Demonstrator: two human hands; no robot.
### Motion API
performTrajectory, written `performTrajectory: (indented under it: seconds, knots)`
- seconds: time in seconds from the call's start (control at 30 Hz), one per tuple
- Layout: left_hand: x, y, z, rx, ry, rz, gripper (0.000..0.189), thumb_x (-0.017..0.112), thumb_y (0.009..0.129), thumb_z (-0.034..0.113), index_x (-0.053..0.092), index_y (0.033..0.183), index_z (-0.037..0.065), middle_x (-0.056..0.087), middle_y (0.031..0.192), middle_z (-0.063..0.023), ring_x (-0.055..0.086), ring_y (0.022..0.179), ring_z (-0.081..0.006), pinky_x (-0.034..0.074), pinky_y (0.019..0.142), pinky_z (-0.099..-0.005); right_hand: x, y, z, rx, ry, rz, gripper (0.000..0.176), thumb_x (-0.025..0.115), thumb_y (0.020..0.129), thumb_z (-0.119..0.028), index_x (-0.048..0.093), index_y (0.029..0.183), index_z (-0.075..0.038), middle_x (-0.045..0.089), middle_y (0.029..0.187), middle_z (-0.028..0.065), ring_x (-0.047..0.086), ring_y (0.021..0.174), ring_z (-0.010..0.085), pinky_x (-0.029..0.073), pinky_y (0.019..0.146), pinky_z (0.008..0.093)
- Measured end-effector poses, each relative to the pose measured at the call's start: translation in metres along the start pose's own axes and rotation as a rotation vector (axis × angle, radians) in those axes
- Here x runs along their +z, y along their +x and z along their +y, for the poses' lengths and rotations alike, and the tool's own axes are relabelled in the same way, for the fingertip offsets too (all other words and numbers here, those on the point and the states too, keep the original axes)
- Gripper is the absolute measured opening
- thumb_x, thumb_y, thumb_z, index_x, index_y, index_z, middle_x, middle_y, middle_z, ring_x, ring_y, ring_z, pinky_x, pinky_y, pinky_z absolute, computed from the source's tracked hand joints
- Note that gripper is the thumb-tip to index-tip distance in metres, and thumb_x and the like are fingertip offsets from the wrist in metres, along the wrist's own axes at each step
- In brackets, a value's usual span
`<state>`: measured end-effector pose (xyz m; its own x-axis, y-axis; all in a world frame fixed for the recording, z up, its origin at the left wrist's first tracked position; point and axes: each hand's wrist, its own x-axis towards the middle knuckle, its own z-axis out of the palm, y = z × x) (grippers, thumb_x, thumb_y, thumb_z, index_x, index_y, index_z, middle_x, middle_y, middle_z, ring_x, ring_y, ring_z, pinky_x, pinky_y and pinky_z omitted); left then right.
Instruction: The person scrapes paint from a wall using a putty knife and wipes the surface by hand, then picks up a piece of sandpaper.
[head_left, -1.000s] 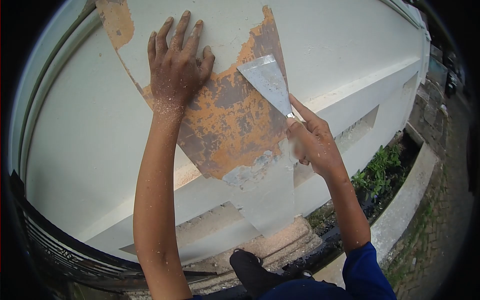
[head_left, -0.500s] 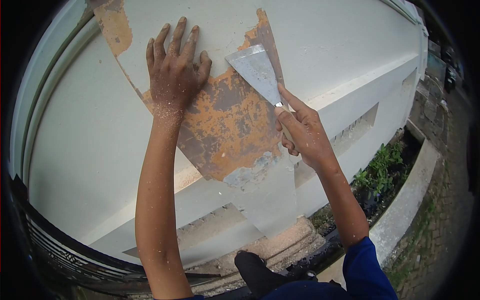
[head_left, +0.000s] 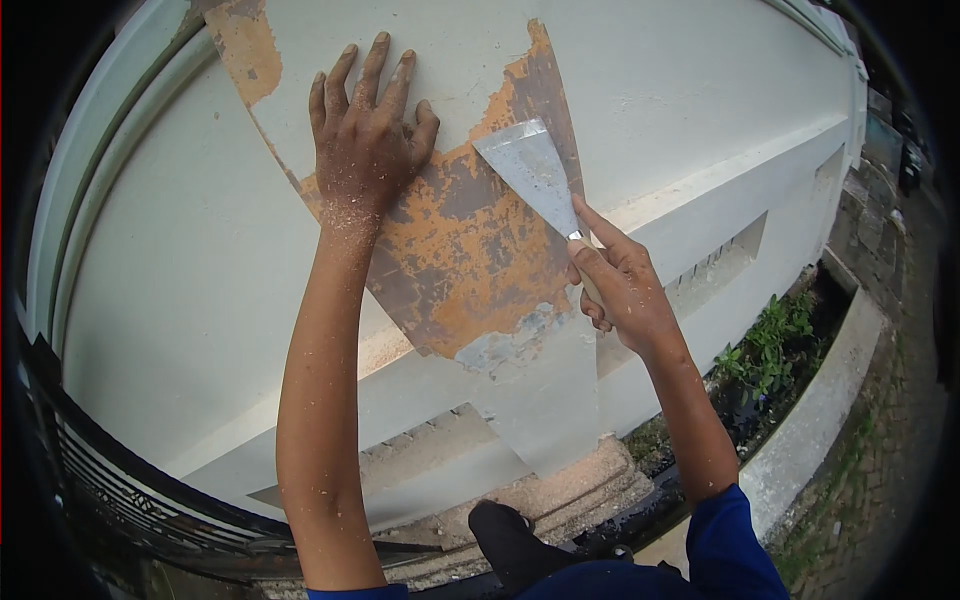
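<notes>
My left hand lies flat on the white wall, fingers spread, at the upper left edge of a scraped patch of orange and grey-brown. Dust and flakes coat its wrist. In my right hand is the light handle of a wide metal scraper, its index finger stretched along the neck. The blade points up and left over the upper right of the patch, with flakes on its face. Whether its edge touches the wall is hard to tell.
A recessed ledge runs along the lower wall. Dark metal railing curves at the lower left. Green plants grow in a channel at the right, beside a concrete kerb. My dark-clad leg shows at the bottom.
The scraper and my right hand have moved down the wall, and more bare orange shows above the blade. My left hand keeps its place on the wall; the view has shifted slightly.
</notes>
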<state>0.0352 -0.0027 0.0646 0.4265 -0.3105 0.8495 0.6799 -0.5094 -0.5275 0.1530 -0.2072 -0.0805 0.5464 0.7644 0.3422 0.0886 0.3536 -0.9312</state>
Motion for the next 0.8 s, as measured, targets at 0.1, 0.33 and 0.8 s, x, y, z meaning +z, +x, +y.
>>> performTrajectory:
  seconds: [0.1,0.33,0.8]
  knots:
    - [0.0,0.001,0.001,-0.006,0.031,-0.02,0.05,0.061,0.084,0.029,0.057,0.133,0.022,0.048,0.145,0.0003,0.039,0.136,-0.0243,0.028,0.116,-0.0452,0.008,0.007,-0.019,-0.05,-0.017,-0.005,0.055,0.052,0.098,-0.019,0.035,0.148,-0.006,0.052,0.072,0.0015,0.046,0.047,0.0042,0.038,0.036,0.0211]
    - [0.0,0.0,0.001,-0.005,0.026,-0.022,0.049,0.06,0.084,0.029,0.057,0.133,0.024,0.047,0.146,0.0008,0.038,0.137,-0.0235,0.028,0.116,-0.0442,0.002,-0.004,-0.003,-0.02,-0.018,-0.003,0.054,0.052,0.098,-0.019,0.036,0.148,-0.008,0.053,0.071,0.001,0.045,0.047,0.0041,0.039,0.037,0.0208]
    - [0.002,-0.001,0.0,-0.007,-0.008,0.001,0.049,0.06,0.083,0.03,0.059,0.132,0.024,0.048,0.145,0.0008,0.038,0.136,-0.0239,0.028,0.116,-0.0451,0.009,-0.003,-0.008,-0.053,-0.059,0.005,0.054,0.052,0.098,-0.02,0.036,0.148,-0.005,0.054,0.071,0.0022,0.046,0.047,0.0038,0.039,0.038,0.0208]
